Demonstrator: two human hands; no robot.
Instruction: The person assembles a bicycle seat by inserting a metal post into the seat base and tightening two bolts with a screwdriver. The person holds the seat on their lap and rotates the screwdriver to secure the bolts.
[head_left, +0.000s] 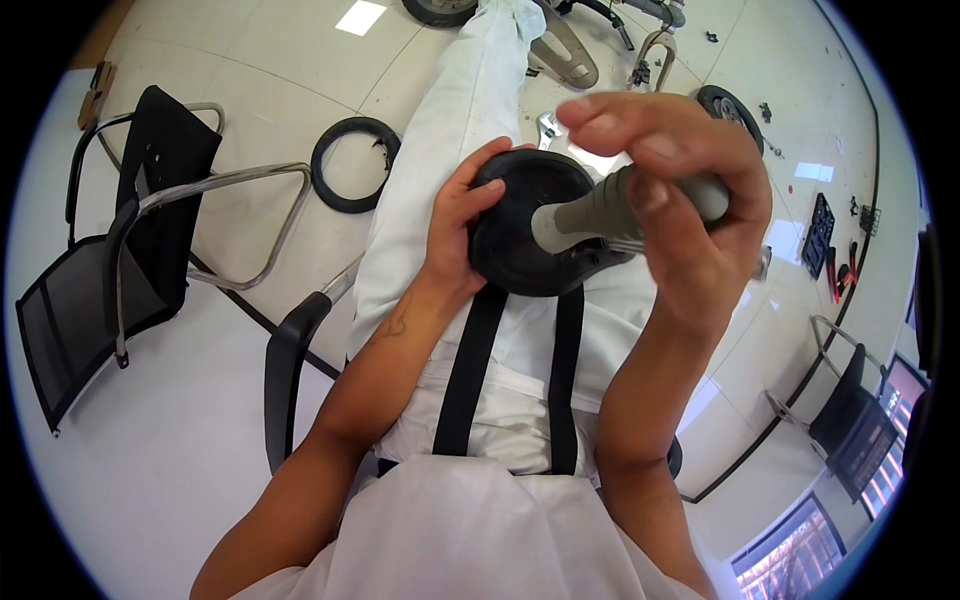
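Note:
Over my lap, my left hand grips the left rim of a round black disc-shaped part, thumb on its upper face. My right hand is raised at the right, its fingers curled round a thick grey handle. The handle's pale, flared end meets the face of the black part; I cannot make out whether it is fixed there or only touching. Past the disc's far edge lies a silver wrench, partly covered. A metal piece shows beside my right wrist.
A black tyre lies on the tiled floor to the left, near a black chair. Wheels, frame parts and small pieces are scattered at the far side. A black tool case and red-handled pliers lie right. Another chair stands lower right.

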